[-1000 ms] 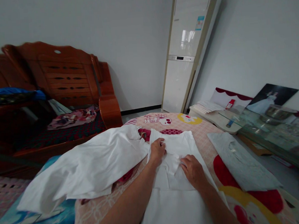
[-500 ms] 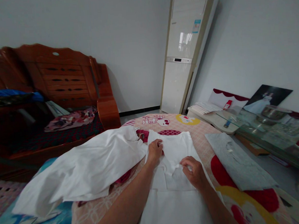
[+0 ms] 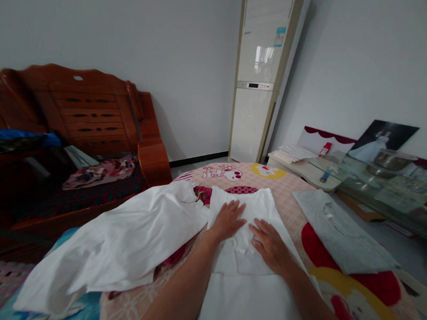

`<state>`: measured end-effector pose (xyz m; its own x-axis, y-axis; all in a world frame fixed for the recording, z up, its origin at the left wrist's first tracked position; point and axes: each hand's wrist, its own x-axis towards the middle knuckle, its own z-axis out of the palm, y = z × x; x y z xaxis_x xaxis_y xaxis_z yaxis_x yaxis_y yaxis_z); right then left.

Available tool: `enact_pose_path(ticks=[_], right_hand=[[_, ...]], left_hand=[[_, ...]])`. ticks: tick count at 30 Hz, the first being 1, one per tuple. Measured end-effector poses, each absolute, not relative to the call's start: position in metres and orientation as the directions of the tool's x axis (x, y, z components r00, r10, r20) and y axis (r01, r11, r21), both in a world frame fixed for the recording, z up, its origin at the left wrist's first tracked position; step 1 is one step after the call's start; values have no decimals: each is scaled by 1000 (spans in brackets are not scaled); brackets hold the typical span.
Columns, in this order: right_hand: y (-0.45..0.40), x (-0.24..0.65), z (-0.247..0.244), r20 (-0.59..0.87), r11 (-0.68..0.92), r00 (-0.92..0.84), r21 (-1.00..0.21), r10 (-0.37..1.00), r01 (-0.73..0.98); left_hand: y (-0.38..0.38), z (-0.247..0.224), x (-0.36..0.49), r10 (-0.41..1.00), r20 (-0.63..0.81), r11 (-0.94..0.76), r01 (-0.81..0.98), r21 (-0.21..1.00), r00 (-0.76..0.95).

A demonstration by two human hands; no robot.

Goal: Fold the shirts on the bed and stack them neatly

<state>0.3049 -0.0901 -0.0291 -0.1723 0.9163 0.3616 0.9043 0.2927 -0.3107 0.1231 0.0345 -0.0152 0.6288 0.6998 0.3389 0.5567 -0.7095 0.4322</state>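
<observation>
A white garment (image 3: 252,298), folded in at the sides, lies lengthwise in front of me on a pink patterned cover. My left hand (image 3: 229,220) rests flat on its upper part with the fingers stretched out. Just to the right and a little nearer, my right hand (image 3: 270,243) also lies palm down on the cloth, fingers spread. Between the two hands the fabric is slightly wrinkled. To the left, a second white garment (image 3: 124,239) is spread loosely, its edge close to my left forearm.
A folded grey shirt (image 3: 343,234) lies on the right side of the cover (image 3: 288,186). Beyond it stands a glass shelf (image 3: 380,192) with a metal bowl (image 3: 392,159) and a photo. A wooden sofa (image 3: 86,115) and a tall air conditioner (image 3: 253,79) stand behind.
Both hands went from pinched fingers at the folded cloth to lying flat on it. My left hand came nearer and slightly right; the fold under it now lies flatter.
</observation>
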Motion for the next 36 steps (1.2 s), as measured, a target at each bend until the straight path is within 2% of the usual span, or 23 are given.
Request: enact_pose_path(ticks=[3,10,12,15,18,21,24,27,29,33,36], right_hand=[[-90,302,-33,289,261,-185,-254,939,931],[-87,301,-36,242,235,-190,-172,952,957],[-86,301,-35,238,227,-184,-169,954,959],[-85,301,-33,221,211,-170,-176,960,962],[-84,301,-31,181,195,-161,-192,970,962],[-80,301,-27,144,186,-154,-236,977,954],[-78,307,-20,131,178,-140,-364,982,914],[-90,319,-17,245,223,-103,-532,964,817],[-109,326,-19,372,278,-57,-575,927,769],[-159,330,-30,537,301,31,-518,843,800],[-182,324,-36,561,290,32,-475,827,831]], left_hand=[[34,-24,122,690,265,-720,603,344,673],[35,-25,123,697,271,-714,611,342,664],[36,-19,122,720,234,-684,612,396,654],[36,-4,117,764,180,-594,566,572,620],[25,13,104,841,196,-480,529,700,504],[-1,22,87,910,222,-385,512,768,351],[-32,21,70,926,248,-368,541,756,283],[-55,13,54,923,273,-383,560,735,272],[-63,6,44,919,267,-387,539,748,289],[-65,1,31,949,237,-309,462,831,208],[-63,1,29,950,256,-311,465,829,178]])
